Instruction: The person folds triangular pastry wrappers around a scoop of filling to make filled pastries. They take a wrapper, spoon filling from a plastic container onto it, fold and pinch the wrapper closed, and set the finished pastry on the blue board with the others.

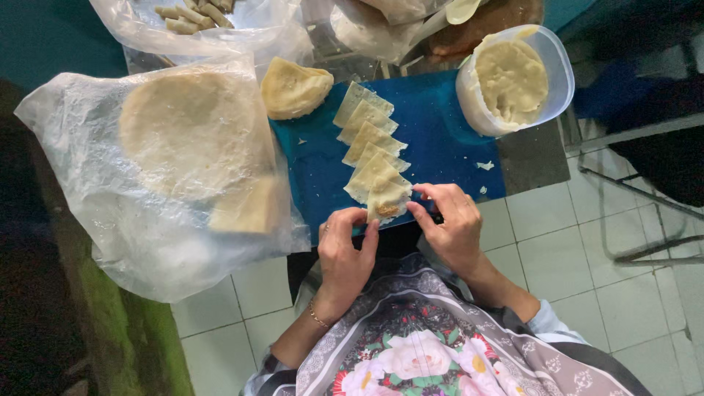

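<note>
Several pale wrapper sheets lie overlapped in a row on a blue board. The nearest wrapper has a bit of brown filling at its near corner. My left hand pinches that corner from the left with its fingertips. My right hand touches the wrapper's right edge with thumb and forefinger. A clear tub of pale paste stands at the board's far right. A folded stack of wrappers rests at the board's far left.
A large clear plastic bag holding round flat wrappers covers the left side. Another bag at the top holds finished rolls. White floor tiles and metal chair legs lie to the right.
</note>
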Available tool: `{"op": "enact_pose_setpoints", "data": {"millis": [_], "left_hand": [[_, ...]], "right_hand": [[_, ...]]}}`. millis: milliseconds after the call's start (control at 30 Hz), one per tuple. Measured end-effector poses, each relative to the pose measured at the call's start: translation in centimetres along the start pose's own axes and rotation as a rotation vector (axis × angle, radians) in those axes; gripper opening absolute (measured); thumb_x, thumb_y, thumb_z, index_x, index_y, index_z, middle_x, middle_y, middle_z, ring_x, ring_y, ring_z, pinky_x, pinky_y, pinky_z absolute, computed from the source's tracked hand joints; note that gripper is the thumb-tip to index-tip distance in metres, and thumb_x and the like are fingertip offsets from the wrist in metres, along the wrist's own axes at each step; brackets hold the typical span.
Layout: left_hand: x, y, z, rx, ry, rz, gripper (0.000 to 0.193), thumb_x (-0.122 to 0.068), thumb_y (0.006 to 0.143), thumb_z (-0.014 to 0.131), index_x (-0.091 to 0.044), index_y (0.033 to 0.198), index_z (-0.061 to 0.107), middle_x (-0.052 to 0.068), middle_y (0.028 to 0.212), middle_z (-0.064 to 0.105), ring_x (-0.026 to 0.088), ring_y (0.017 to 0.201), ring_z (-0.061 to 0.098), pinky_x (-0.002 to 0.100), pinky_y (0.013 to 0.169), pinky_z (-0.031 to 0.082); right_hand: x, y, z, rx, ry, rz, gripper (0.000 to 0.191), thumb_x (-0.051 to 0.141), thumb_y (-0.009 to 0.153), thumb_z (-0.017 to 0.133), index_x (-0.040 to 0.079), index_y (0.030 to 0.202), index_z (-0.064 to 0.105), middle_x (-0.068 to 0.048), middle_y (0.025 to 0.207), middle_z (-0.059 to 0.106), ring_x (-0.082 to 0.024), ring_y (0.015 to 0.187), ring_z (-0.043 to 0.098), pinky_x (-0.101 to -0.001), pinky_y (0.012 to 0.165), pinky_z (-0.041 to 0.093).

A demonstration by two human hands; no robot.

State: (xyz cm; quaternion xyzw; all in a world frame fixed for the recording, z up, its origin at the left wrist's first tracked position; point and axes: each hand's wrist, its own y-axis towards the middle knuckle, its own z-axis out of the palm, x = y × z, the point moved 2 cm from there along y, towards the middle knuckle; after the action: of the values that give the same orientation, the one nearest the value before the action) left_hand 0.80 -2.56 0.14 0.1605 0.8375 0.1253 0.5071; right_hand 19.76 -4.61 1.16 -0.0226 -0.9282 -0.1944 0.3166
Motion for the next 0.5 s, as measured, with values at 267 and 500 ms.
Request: {"op": "enact_pose_setpoints", "data": {"millis": [267,500], "left_hand": [[0.2,-0.2,1.5,-0.069,-0.041,0.146,0.027,0.002,0.09,0.076,-0.004,0.112,0.061,0.01,0.105,0.069,0.028,0.094,0.069,0.039,0.083,0.054],[-0.1,0.2,0.8,0.013,0.113,0.228,0.024,0.0,0.09,0.077,-0.004,0.111,0.068,0.009,0.105,0.069,0.026,0.093,0.067,0.038,0.081,0.053]], "right_hand": [[0.0,0.1,0.5,-0.01,-0.054,-0.093,0.016,0.015,0.087,0.083,0.011,0.099,0.073,-0.006,0.092,0.065,-0.025,0.085,0.065,-0.0379,0.073,0.051],[0.1,-0.2,0.6,0.04,0.128,-0.155,0.015,0.007,0.089,0.078,0.009,0.101,0.068,-0.006,0.104,0.075,-0.026,0.088,0.068,-0.0375,0.08,0.052]]}}
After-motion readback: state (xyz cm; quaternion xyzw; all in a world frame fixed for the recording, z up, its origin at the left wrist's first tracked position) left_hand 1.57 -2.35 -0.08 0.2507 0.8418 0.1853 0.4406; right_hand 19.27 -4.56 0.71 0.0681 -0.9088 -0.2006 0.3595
